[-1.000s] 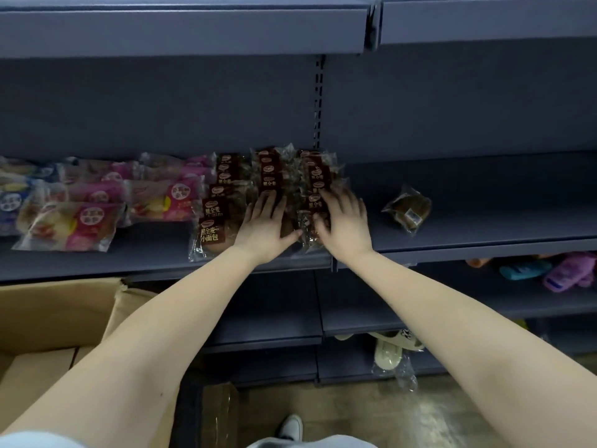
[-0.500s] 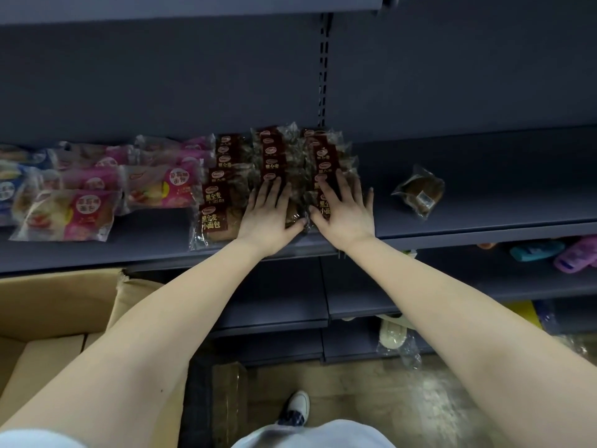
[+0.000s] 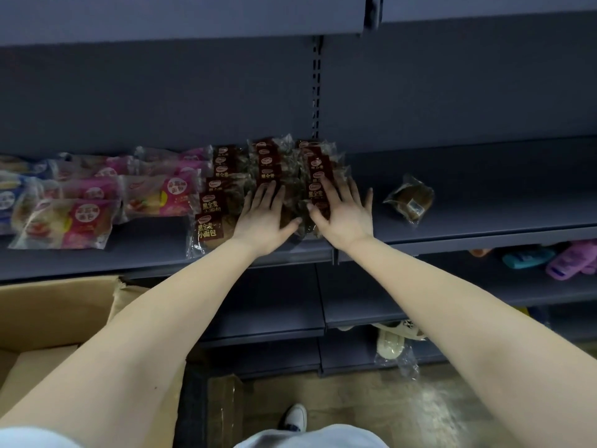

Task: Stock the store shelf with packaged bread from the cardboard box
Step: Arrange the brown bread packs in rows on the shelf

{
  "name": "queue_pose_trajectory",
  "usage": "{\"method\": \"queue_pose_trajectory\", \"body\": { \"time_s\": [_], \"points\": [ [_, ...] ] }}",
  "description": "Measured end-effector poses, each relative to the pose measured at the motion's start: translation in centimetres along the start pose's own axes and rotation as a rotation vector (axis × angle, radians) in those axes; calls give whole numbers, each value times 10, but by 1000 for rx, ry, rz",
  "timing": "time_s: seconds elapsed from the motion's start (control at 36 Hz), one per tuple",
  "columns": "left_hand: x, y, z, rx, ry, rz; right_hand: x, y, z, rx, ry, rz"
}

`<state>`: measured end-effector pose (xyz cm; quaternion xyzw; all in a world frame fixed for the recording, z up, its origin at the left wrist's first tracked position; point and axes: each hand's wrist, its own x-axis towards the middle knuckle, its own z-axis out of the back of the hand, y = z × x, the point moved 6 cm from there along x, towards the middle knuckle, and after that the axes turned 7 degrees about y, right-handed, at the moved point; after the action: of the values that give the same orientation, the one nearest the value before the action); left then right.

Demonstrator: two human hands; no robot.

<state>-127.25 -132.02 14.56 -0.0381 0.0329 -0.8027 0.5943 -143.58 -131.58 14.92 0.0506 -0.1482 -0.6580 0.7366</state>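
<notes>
Rows of brown bread packets (image 3: 210, 221) run front to back on the grey shelf (image 3: 484, 195), three side by side, below the slotted upright of the back wall. The left hand (image 3: 263, 218) lies flat on the front of the middle row, its fingers (image 3: 269, 192) straight and slightly spread, released and grasping nothing. The right hand (image 3: 344, 218) lies flat on the front of the right-hand row, its fingers (image 3: 350, 189) also straight and released. The two thumbs point at each other and nearly meet.

One loose bread packet (image 3: 408, 202) lies tilted on the same shelf, apart to the right of the rows. To the left of the rows lie pink bread packets (image 3: 90, 221), overlapping one another. The cardboard box (image 3: 58, 312) stands at the lower left with its flaps open, under the left forearm; its contents cannot be seen. On a lower shelf at the right lie a purple slipper (image 3: 571, 260) and a teal slipper (image 3: 526, 258). A white shoe (image 3: 295, 417) shows on the wooden floor below.
</notes>
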Motion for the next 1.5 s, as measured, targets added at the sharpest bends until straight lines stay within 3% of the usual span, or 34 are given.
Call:
{"method": "queue_pose_trajectory", "body": {
  "time_s": [0.22, 0.33, 0.53, 0.75, 1.11, 1.33, 1.5],
  "points": [
    [23, -17, 16, -28, -27, -44, 20, -33, 18, 243, -47, -172],
    [37, -32, 14, -35, -2, -82, 32, -44, 16, 386, 30, -214],
    [47, -52, -3, -2, 80, -155, 56, -46, 7, 538, 201, -243],
    [50, -53, -7, 0, 51, -159, 73, -31, -4, 679, 222, -182],
    [46, -53, -5, -8, 51, -142, 74, -22, -5, 621, 210, -97],
    [45, -53, -2, -20, 70, -116, 65, -37, 5, 573, 267, -155],
    [41, -48, 3, 1, 98, -72, 47, -47, 21, 466, 180, -145]
  ]
}}
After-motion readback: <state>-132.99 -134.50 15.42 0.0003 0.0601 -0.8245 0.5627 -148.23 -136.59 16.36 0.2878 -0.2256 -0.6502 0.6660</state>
